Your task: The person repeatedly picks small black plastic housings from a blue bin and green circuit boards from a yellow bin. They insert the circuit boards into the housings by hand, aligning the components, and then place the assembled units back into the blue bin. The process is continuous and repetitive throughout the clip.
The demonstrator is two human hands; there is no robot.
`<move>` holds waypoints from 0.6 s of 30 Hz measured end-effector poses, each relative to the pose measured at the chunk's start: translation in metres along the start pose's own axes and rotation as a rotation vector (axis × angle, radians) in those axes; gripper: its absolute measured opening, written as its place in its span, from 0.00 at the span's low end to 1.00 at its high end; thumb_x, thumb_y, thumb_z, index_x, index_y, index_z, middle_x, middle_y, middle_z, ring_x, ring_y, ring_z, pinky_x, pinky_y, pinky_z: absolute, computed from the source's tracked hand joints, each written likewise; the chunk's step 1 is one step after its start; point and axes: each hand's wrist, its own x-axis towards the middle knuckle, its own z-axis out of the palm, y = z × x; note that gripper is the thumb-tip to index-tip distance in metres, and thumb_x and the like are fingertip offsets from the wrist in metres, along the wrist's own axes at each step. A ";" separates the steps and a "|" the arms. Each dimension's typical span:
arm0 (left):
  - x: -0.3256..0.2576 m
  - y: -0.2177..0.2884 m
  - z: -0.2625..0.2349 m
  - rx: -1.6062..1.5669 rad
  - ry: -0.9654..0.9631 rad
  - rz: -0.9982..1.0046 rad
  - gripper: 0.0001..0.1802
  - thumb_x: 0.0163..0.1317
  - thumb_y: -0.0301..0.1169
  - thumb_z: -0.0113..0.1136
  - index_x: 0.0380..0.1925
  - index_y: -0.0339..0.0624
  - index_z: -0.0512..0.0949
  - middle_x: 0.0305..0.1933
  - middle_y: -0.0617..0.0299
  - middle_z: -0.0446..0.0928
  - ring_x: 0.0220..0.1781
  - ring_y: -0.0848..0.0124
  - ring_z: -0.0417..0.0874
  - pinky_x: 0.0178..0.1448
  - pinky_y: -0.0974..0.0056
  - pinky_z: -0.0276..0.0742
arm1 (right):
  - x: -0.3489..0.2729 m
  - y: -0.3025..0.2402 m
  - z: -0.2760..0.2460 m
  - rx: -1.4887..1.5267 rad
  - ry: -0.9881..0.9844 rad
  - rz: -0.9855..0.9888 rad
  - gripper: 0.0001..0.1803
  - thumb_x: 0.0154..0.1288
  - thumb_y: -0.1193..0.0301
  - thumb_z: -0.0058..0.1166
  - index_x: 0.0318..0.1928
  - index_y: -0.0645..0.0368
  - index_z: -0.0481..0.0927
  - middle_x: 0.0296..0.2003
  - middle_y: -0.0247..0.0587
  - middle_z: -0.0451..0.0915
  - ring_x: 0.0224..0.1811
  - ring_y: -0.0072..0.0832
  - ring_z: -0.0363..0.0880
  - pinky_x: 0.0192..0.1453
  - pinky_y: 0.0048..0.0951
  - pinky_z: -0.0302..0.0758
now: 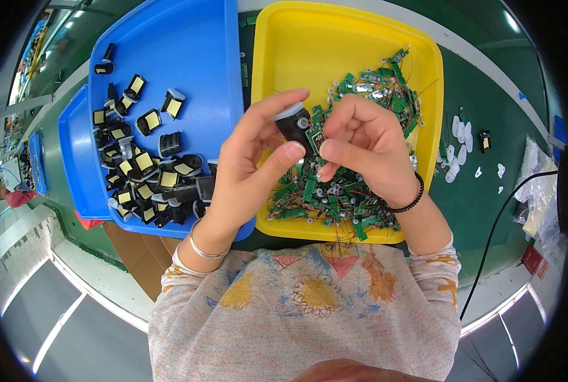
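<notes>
- Black plastic housing (292, 125) with a pale cap: held up above the near-left part of the yellow tray, pinched by the left hand (249, 169) between thumb and curled fingers (276, 105).
- Green circuit board (316, 138), small: touching the housing's right side, pinched by the right hand (367, 149) between thumb and bent forefinger. Whether the board is seated in the housing cannot be told; the fingers hide the joint.
- Yellow tray (277, 57): on the green tabletop (481, 191), straight ahead. Holds a large tangle of loose boards with thin wires (341, 197), heaped at its near and right sides; far-left part bare. Judged as stock not yet worked, a good deal left.
- Blue tray (188, 38): left of the yellow one. Holds many black housings with pale yellow faces (137, 172), clustered near-left. Judged as pieces already done, though this cannot be confirmed.
- Second blue tray (74, 159): further left, partly under the first.
- White small parts (459, 143) and one black piece (484, 140): loose on the tabletop, right of the yellow tray.
- Black cable (500, 216): curving across the tabletop, near right.
</notes>
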 end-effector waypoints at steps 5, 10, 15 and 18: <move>0.000 -0.004 0.000 0.150 0.030 0.058 0.24 0.52 0.22 0.57 0.52 0.39 0.69 0.42 0.63 0.74 0.31 0.80 0.69 0.37 0.75 0.67 | 0.002 0.004 -0.004 -0.059 0.000 0.031 0.06 0.56 0.76 0.54 0.33 0.65 0.71 0.24 0.35 0.76 0.23 0.18 0.76 0.29 0.17 0.74; 0.001 -0.006 0.001 0.269 0.049 0.163 0.24 0.51 0.22 0.57 0.51 0.40 0.70 0.41 0.59 0.76 0.32 0.77 0.71 0.38 0.73 0.69 | 0.001 -0.001 -0.004 -0.041 -0.017 0.122 0.07 0.57 0.75 0.53 0.35 0.66 0.73 0.24 0.34 0.75 0.24 0.17 0.75 0.28 0.17 0.74; 0.001 -0.005 0.003 0.280 0.026 0.180 0.24 0.52 0.20 0.54 0.52 0.38 0.68 0.51 0.54 0.72 0.38 0.74 0.74 0.41 0.71 0.71 | -0.001 0.006 0.000 -0.211 0.043 -0.036 0.06 0.56 0.75 0.54 0.33 0.65 0.73 0.24 0.34 0.75 0.24 0.17 0.74 0.27 0.18 0.73; -0.001 0.002 0.008 0.254 0.018 0.170 0.24 0.53 0.19 0.50 0.53 0.36 0.67 0.58 0.51 0.66 0.48 0.71 0.73 0.44 0.70 0.71 | -0.002 0.008 0.007 -0.634 0.160 -0.335 0.05 0.51 0.77 0.56 0.29 0.63 0.73 0.22 0.37 0.72 0.22 0.23 0.74 0.25 0.22 0.72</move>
